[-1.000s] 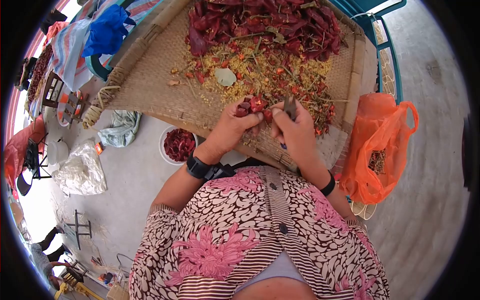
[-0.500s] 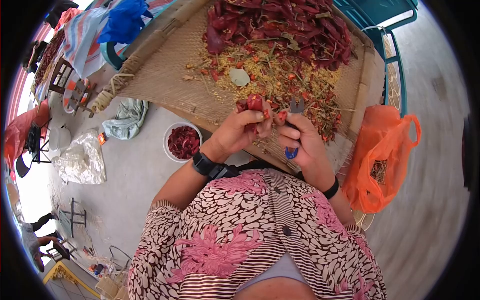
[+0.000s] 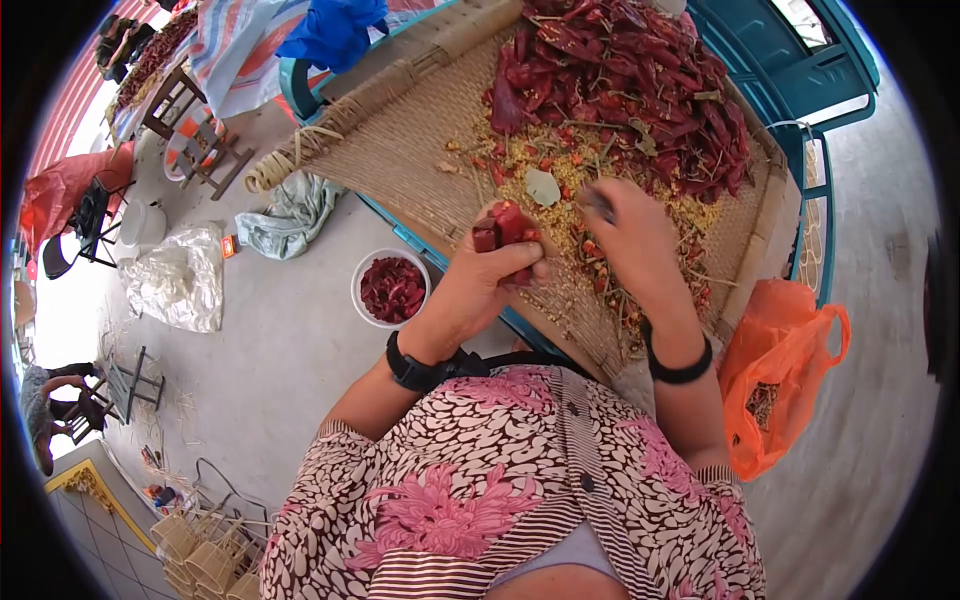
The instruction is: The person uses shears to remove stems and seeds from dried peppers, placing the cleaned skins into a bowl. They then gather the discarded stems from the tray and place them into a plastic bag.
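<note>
My left hand (image 3: 490, 275) is closed around several dried red chillies (image 3: 508, 222), held above the near edge of the woven bamboo tray (image 3: 400, 160). Their cut-looking ends stick up past my thumb and fingers. My right hand (image 3: 640, 240), apart from the left, is over the middle of the tray, with its fingers curled round blue-handled snips (image 3: 600, 204). Only a dark part of the snips shows; the handles are hidden by the hand. Below it lie yellow seeds, stems and red bits (image 3: 570, 165). A large heap of dried chillies (image 3: 630, 85) covers the far side.
A white bowl of red chilli pieces (image 3: 391, 290) stands on the floor at the left. An orange plastic bag (image 3: 780, 370) hangs at the right beside a teal chair frame (image 3: 815, 160). Plastic sheeting (image 3: 180, 280), stools and other people are further left.
My right hand has moved away from the left, up and right over the tray, with the snips. My left hand keeps the chillies. The view has shifted, so the tray appears further right.
</note>
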The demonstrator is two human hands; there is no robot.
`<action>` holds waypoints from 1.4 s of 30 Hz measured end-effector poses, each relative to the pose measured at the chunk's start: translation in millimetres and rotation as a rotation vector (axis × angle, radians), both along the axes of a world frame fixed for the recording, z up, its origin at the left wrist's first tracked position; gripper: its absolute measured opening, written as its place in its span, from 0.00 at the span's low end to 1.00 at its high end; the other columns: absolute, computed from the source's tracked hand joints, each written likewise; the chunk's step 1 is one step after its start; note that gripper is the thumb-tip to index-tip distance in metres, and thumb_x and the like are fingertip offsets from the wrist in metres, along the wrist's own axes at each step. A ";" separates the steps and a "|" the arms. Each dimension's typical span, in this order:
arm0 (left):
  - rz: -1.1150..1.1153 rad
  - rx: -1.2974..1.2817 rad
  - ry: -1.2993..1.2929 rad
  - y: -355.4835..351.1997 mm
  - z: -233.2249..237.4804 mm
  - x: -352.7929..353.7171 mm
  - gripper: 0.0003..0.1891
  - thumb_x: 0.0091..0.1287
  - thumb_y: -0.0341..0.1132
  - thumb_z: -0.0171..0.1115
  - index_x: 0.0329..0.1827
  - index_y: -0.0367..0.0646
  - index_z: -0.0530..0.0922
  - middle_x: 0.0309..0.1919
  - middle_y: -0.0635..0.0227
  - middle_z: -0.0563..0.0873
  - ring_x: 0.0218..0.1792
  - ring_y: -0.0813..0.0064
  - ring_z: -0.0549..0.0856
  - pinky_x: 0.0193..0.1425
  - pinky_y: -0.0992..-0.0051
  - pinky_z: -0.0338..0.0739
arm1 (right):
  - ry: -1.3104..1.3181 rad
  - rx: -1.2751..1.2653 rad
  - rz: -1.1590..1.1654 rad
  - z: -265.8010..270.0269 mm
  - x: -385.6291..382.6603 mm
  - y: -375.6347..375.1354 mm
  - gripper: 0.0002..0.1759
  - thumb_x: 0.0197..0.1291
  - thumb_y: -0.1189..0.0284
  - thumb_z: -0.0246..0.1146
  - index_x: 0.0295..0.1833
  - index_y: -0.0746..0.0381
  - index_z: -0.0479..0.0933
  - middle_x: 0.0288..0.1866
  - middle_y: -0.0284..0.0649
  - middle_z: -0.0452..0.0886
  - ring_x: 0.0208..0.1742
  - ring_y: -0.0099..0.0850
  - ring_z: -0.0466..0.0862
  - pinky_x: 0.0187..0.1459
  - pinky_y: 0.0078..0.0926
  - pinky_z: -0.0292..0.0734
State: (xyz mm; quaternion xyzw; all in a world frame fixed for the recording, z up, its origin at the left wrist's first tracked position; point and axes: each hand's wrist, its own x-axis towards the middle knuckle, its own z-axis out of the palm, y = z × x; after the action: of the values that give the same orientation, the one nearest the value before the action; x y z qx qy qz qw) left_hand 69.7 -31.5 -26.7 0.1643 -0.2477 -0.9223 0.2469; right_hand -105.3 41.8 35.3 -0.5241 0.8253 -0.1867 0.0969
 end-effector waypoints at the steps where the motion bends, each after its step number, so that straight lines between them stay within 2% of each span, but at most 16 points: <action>1: 0.029 0.009 0.039 -1.7 0.4 3.7 0.13 0.65 0.25 0.61 0.52 0.39 0.74 0.41 0.64 0.84 0.35 0.77 0.84 0.40 0.76 0.78 | 0.022 0.014 0.047 -8.7 2.3 -16.1 0.11 0.60 0.68 0.60 0.45 0.61 0.76 0.40 0.46 0.79 0.44 0.46 0.81 0.44 0.45 0.75; 2: 0.044 0.008 0.025 -4.3 0.0 7.2 0.14 0.64 0.24 0.61 0.53 0.39 0.73 0.41 0.63 0.84 0.35 0.75 0.83 0.41 0.75 0.78 | 0.045 0.029 0.094 -19.3 5.1 -32.1 0.11 0.60 0.65 0.61 0.45 0.60 0.77 0.40 0.46 0.79 0.45 0.48 0.81 0.45 0.46 0.75; 4: 0.077 0.010 0.003 -10.2 -1.0 12.4 0.16 0.64 0.24 0.60 0.54 0.39 0.72 0.41 0.62 0.82 0.35 0.73 0.82 0.42 0.72 0.78 | 0.022 0.080 0.099 -38.8 13.0 -61.2 0.15 0.56 0.64 0.64 0.45 0.62 0.77 0.44 0.47 0.82 0.45 0.47 0.82 0.45 0.41 0.75; 8: 0.108 -0.023 -0.008 -14.6 1.0 17.4 0.13 0.65 0.27 0.61 0.52 0.39 0.73 0.40 0.64 0.82 0.35 0.73 0.81 0.42 0.72 0.77 | 0.076 0.122 0.001 -62.0 23.9 -87.2 0.17 0.54 0.62 0.65 0.46 0.60 0.79 0.43 0.48 0.83 0.46 0.48 0.83 0.44 0.42 0.76; 13: 0.191 0.090 0.076 -21.5 -8.4 19.1 0.09 0.69 0.32 0.61 0.47 0.39 0.75 0.38 0.67 0.81 0.37 0.75 0.80 0.43 0.73 0.77 | 0.022 0.233 -0.052 -47.7 14.7 -82.2 0.16 0.54 0.64 0.64 0.46 0.61 0.80 0.39 0.49 0.84 0.43 0.47 0.84 0.43 0.43 0.77; 16: 0.261 0.129 0.003 -24.9 -3.3 17.8 0.07 0.70 0.33 0.60 0.43 0.38 0.77 0.36 0.67 0.82 0.36 0.75 0.80 0.41 0.73 0.77 | -0.143 0.200 -0.121 -40.6 3.5 -75.5 0.14 0.57 0.62 0.64 0.45 0.59 0.79 0.42 0.47 0.85 0.49 0.46 0.83 0.49 0.45 0.76; 19: 0.312 0.149 -0.027 -28.1 -4.5 14.8 0.06 0.69 0.32 0.60 0.42 0.38 0.77 0.35 0.67 0.82 0.35 0.75 0.81 0.40 0.73 0.78 | -0.164 0.144 -0.127 -43.7 0.9 -79.5 0.15 0.57 0.61 0.64 0.45 0.59 0.79 0.43 0.46 0.84 0.49 0.46 0.83 0.49 0.45 0.76; 22: 0.338 0.155 -0.005 -29.9 -7.7 11.8 0.06 0.69 0.32 0.61 0.43 0.38 0.77 0.35 0.67 0.82 0.35 0.75 0.81 0.40 0.74 0.78 | 0.018 0.159 0.005 -51.6 13.1 -83.8 0.16 0.58 0.60 0.64 0.45 0.59 0.79 0.43 0.45 0.84 0.47 0.46 0.84 0.48 0.45 0.75; 25: 0.341 0.123 -0.003 -31.8 -10.5 9.4 0.06 0.69 0.31 0.61 0.43 0.38 0.77 0.35 0.66 0.82 0.35 0.75 0.82 0.40 0.73 0.78 | 0.010 0.290 0.029 -46.2 18.6 -84.6 0.15 0.58 0.60 0.64 0.46 0.59 0.79 0.43 0.46 0.83 0.48 0.47 0.83 0.47 0.47 0.75; 28: 0.334 0.105 0.000 -32.4 -8.9 10.4 0.06 0.69 0.30 0.61 0.44 0.38 0.77 0.36 0.66 0.83 0.37 0.74 0.82 0.41 0.72 0.79 | -0.049 0.188 0.072 -53.9 -1.5 -73.4 0.14 0.58 0.62 0.65 0.44 0.61 0.78 0.38 0.44 0.84 0.37 0.40 0.84 0.37 0.40 0.76; 31: 0.340 0.097 -0.019 -33.5 -6.3 9.7 0.06 0.69 0.30 0.61 0.45 0.39 0.77 0.39 0.65 0.84 0.39 0.73 0.83 0.43 0.72 0.80 | -0.689 0.138 -0.036 -42.2 -5.0 -63.9 0.12 0.61 0.65 0.64 0.43 0.63 0.78 0.32 0.37 0.83 0.24 0.26 0.79 0.26 0.27 0.72; 34: 0.333 0.063 -0.076 -34.8 -0.1 5.7 0.07 0.69 0.29 0.61 0.46 0.39 0.78 0.41 0.65 0.84 0.42 0.74 0.84 0.45 0.73 0.80 | -1.004 0.051 -0.093 -25.1 5.4 -54.3 0.11 0.64 0.66 0.64 0.41 0.64 0.78 0.29 0.30 0.80 0.18 0.15 0.69 0.20 0.16 0.63; 37: 0.287 0.005 -0.133 -36.7 3.0 1.1 0.09 0.68 0.29 0.62 0.49 0.39 0.78 0.43 0.66 0.85 0.43 0.76 0.83 0.45 0.75 0.79 | -1.191 0.013 -0.092 -11.9 12.2 -47.5 0.10 0.65 0.66 0.64 0.40 0.63 0.78 0.29 0.29 0.80 0.18 0.14 0.70 0.20 0.14 0.62; 40: 0.254 -0.027 -0.168 -37.1 -4.0 -5.0 0.12 0.67 0.30 0.64 0.51 0.39 0.78 0.43 0.69 0.85 0.42 0.80 0.82 0.46 0.79 0.77 | -1.178 -0.057 -0.058 -6.6 17.2 -43.7 0.09 0.62 0.68 0.67 0.39 0.63 0.77 0.28 0.29 0.78 0.19 0.13 0.69 0.20 0.14 0.61; 42: 0.260 -0.068 -0.164 -35.3 -5.6 -8.4 0.14 0.66 0.30 0.66 0.52 0.39 0.78 0.44 0.70 0.85 0.41 0.82 0.81 0.46 0.81 0.75 | -1.061 -0.082 -0.056 -5.7 21.7 -41.6 0.09 0.62 0.69 0.67 0.39 0.63 0.77 0.27 0.28 0.76 0.20 0.13 0.69 0.20 0.14 0.61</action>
State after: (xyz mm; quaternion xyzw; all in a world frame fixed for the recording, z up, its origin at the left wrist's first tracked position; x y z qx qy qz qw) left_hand 61.4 -66.8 -32.3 0.2615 -0.2749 -0.8572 0.3483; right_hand -83.6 0.1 29.6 -0.3386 0.6687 -0.4608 0.4753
